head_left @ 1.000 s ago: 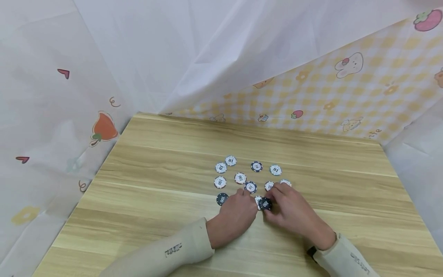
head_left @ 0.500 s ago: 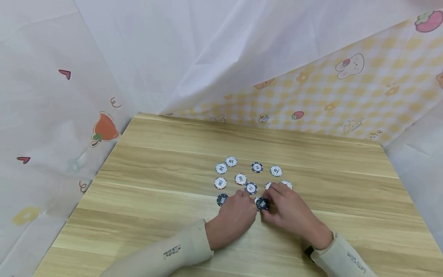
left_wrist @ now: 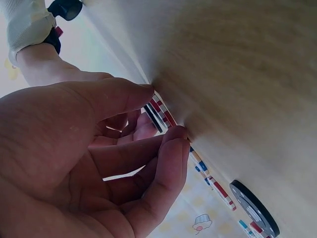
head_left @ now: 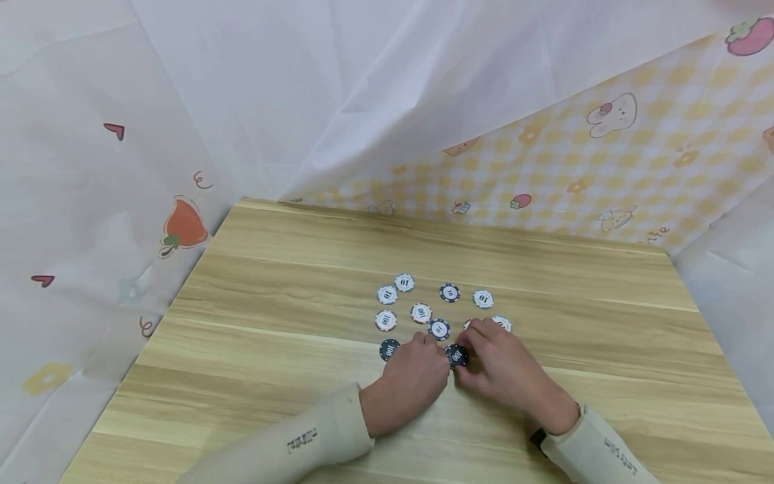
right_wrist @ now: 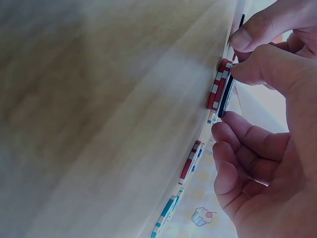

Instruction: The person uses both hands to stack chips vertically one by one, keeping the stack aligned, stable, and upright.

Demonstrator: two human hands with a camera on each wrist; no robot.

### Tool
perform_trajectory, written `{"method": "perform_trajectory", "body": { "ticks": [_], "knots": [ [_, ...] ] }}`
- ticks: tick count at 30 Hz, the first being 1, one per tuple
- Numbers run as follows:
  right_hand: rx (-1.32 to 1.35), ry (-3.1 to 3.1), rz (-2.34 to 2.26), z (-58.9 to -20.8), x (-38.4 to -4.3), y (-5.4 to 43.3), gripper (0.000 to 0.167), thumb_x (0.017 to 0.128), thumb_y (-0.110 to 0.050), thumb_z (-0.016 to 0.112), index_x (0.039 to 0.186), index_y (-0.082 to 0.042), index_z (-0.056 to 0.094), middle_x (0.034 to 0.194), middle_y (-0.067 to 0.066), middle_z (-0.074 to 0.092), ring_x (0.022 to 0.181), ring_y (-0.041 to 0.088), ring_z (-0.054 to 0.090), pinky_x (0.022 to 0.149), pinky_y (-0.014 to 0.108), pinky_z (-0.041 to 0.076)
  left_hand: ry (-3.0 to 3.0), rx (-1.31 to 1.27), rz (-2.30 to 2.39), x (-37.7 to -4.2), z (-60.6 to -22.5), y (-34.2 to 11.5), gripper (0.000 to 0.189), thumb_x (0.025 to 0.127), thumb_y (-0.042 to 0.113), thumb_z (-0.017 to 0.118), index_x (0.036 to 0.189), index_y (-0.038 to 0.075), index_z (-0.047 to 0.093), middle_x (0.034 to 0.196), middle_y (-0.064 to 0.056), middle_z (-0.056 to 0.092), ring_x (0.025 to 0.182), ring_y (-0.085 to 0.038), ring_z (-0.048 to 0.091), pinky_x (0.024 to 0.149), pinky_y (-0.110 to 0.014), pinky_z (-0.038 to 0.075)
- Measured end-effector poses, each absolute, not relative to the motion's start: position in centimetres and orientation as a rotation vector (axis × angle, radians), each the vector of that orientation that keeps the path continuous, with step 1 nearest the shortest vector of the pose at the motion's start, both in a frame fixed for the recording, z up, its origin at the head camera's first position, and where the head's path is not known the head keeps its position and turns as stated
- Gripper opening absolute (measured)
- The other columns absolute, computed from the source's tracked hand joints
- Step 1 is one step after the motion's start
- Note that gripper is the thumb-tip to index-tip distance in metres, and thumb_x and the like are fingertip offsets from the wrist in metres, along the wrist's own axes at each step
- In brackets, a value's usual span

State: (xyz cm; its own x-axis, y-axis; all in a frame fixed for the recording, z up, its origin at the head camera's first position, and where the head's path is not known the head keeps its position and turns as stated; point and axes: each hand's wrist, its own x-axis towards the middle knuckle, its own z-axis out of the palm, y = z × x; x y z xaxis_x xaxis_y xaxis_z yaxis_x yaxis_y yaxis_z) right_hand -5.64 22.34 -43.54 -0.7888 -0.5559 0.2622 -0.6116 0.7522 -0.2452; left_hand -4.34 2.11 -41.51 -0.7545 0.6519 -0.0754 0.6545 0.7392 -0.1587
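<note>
My right hand (head_left: 498, 359) pinches a black poker chip (head_left: 456, 355) marked 100 between thumb and fingers. In the right wrist view this black chip lies flat over a small stack of red-and-white poker chips (right_wrist: 216, 89), slightly offset from it. My left hand (head_left: 417, 373) holds the stack from the left; in the left wrist view its thumb and forefinger are at either side of the red-and-white edges. A second black chip (head_left: 389, 349) lies left of the left hand, partly covered by it. Close beyond the hands is a blue-edged chip (head_left: 439, 329) marked 10.
Several more chips lie flat farther back on the wooden table (head_left: 302, 269), among them a red-edged 100 (head_left: 421, 313), a dark blue 10 (head_left: 449, 292) and a light blue 10 (head_left: 483, 299). A hanging patterned sheet (head_left: 544, 181) borders the table's far edge.
My right hand has shifted slightly left, carrying the black chip over the white-faced chip that showed beside it earlier. The left hand has stayed in place.
</note>
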Motion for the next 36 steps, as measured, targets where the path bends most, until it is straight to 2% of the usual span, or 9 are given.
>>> {"method": "perform_trajectory", "body": {
  "ticks": [15,22,36],
  "knots": [
    [0.933,-2.803,0.495,-43.4,-5.6,22.1,0.032,0.082,-0.025,0.092,0.104,-0.006,0.077,0.099,-0.004,0.065,0.089,0.012,0.056,0.077,0.035,0.055,2.920,1.063,-0.264,-4.3,-41.5,2.2,0.025,0.105,0.036,0.076,0.107,0.013,0.084,0.090,-0.004,0.069,0.074,-0.013,0.059,0.053,-0.021,0.052],
    [0.918,-2.828,0.480,-43.3,-5.4,22.3,0.033,0.080,-0.023,0.091,0.104,-0.006,0.077,0.098,-0.005,0.065,0.090,0.013,0.057,0.078,0.036,0.056,2.901,1.065,-0.250,-4.5,-41.7,2.1,0.025,0.106,0.035,0.075,0.109,0.012,0.084,0.092,-0.004,0.071,0.075,-0.013,0.060,0.055,-0.021,0.054],
    [0.875,-2.924,0.440,-43.1,-5.1,22.8,0.036,0.082,-0.028,0.092,0.106,-0.005,0.078,0.099,-0.004,0.065,0.089,0.012,0.054,0.078,0.035,0.056,2.909,1.153,-0.238,-4.2,-41.5,-0.3,0.019,0.102,0.029,0.080,0.103,0.011,0.085,0.085,-0.001,0.069,0.071,-0.011,0.055,0.061,-0.020,0.052]
  ]
}}
